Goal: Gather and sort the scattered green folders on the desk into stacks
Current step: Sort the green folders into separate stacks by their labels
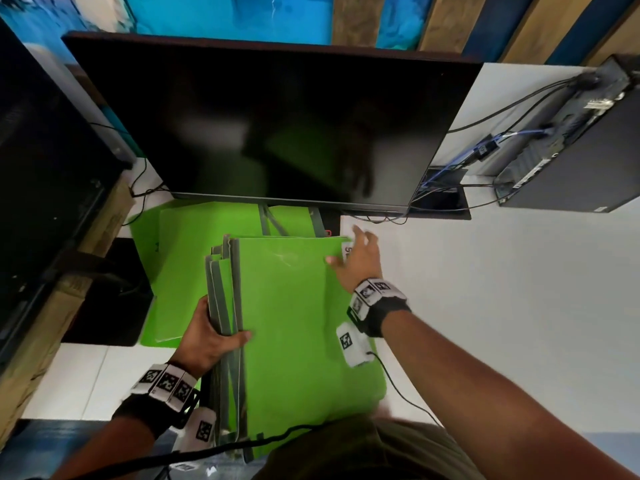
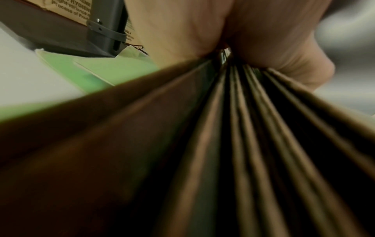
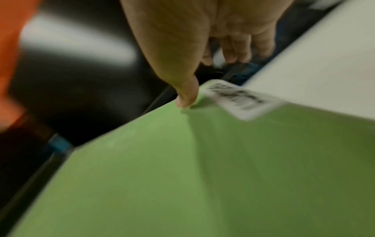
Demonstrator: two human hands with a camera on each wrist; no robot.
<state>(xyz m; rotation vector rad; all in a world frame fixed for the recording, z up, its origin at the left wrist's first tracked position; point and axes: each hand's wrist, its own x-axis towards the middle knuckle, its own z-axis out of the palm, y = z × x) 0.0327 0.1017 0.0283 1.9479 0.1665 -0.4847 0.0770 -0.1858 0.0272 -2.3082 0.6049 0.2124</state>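
Observation:
A bundle of several green folders [image 1: 294,317] with grey spines is held above the desk's front edge. My left hand [image 1: 207,336] grips the bundle by its spine side, thumb on top; in the left wrist view the spines [image 2: 233,144] fan out from the palm. My right hand [image 1: 356,259] hovers at the bundle's far right corner with fingers spread, thumb tip touching the top folder [image 3: 202,168] near a white label [image 3: 241,99]. More green folders [image 1: 183,258] lie flat on the desk under the monitor.
A large dark monitor [image 1: 277,126] stands just behind the folders, its stand legs [image 1: 273,223] on them. A second screen [image 1: 45,188] and cardboard boxes are at the left. A computer case [image 1: 571,150] with cables lies far right on the white desk [image 1: 502,289].

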